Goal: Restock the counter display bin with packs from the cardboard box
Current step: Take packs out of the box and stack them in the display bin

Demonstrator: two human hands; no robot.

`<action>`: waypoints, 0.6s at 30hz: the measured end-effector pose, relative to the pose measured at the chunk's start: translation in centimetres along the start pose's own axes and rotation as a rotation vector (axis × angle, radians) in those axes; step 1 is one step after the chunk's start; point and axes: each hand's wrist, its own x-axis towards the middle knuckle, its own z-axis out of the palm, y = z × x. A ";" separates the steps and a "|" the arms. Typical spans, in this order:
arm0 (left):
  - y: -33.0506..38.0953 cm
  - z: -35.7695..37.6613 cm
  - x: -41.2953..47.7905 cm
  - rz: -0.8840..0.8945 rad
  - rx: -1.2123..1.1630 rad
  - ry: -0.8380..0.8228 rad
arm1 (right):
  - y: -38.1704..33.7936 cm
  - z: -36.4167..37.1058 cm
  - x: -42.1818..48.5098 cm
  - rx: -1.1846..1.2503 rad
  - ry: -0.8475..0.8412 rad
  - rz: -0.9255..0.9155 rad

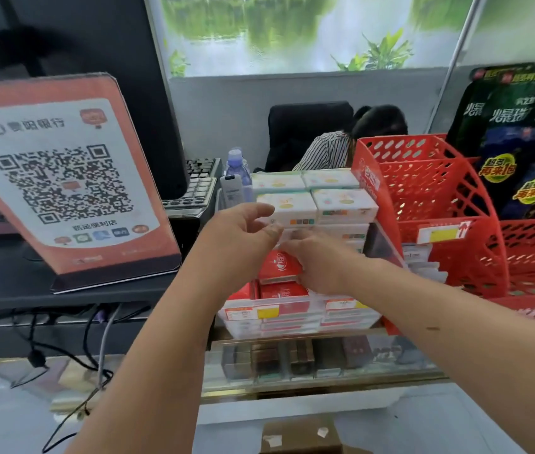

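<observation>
White packs are seen stacked high at the centre of the frame, above red packs, all in the clear display bin. The left hand is held with its fingers curled at the edge of the white stack. The right hand is laid against the packs just beside it. Whether either hand grips a pack cannot be told. The cardboard box is seen at the bottom centre, its contents hidden. The bin is judged nearly full, with little restocking left.

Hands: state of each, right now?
Left hand: pinching a white pack.
Right hand: grip cannot be told.
</observation>
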 end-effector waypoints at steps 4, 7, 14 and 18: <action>-0.8 -0.4 0.0 -0.002 -0.002 -0.006 | 0.4 0.9 0.6 -0.014 0.009 0.041; -1.1 -0.3 0.0 0.009 0.003 -0.020 | 0.5 1.0 0.8 -0.012 0.007 0.062; -1.1 0.2 -0.5 0.056 -0.039 -0.098 | -0.6 -0.2 -1.1 0.151 0.036 0.188; -1.6 1.5 -1.4 0.026 -0.133 -0.231 | -1.7 -0.9 -5.4 0.252 0.202 0.226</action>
